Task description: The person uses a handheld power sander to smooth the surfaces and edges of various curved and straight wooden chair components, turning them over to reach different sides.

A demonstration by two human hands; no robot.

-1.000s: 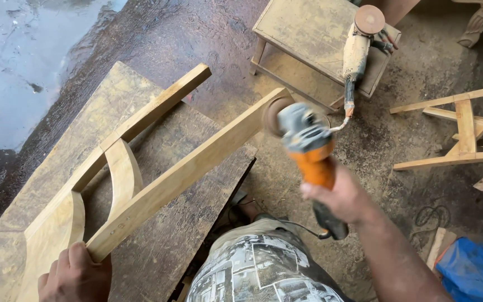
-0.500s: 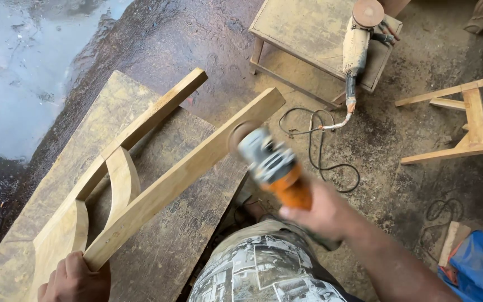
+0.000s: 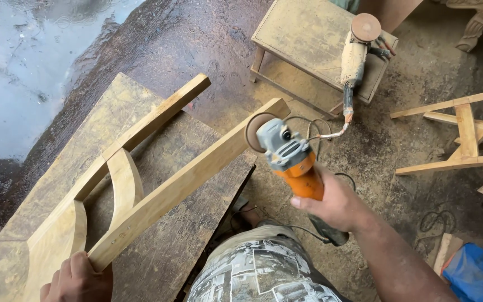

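A pale wooden chair-back frame [image 3: 141, 184] lies slanted across a low wooden workbench [image 3: 169, 263]. My left hand [image 3: 76, 279] grips the near end of its right rail. My right hand [image 3: 334, 204] holds an orange and grey angle grinder [image 3: 289, 156]. Its round sanding disc [image 3: 255, 133] sits against the right side of that rail, close to the far end. A black cord trails from the grinder's tail.
A second grinder [image 3: 356, 47] with a sanding disc rests on a small dusty stool [image 3: 303, 33] ahead. Another wooden frame [image 3: 459, 140] lies on the sawdust floor at right. Wet ground [image 3: 23, 61] spreads at far left. A blue object [image 3: 479, 274] sits at bottom right.
My right hand has brought the grinder from the rail's far tip leftward and back along the rail's side. My left hand keeps its grip on the frame.
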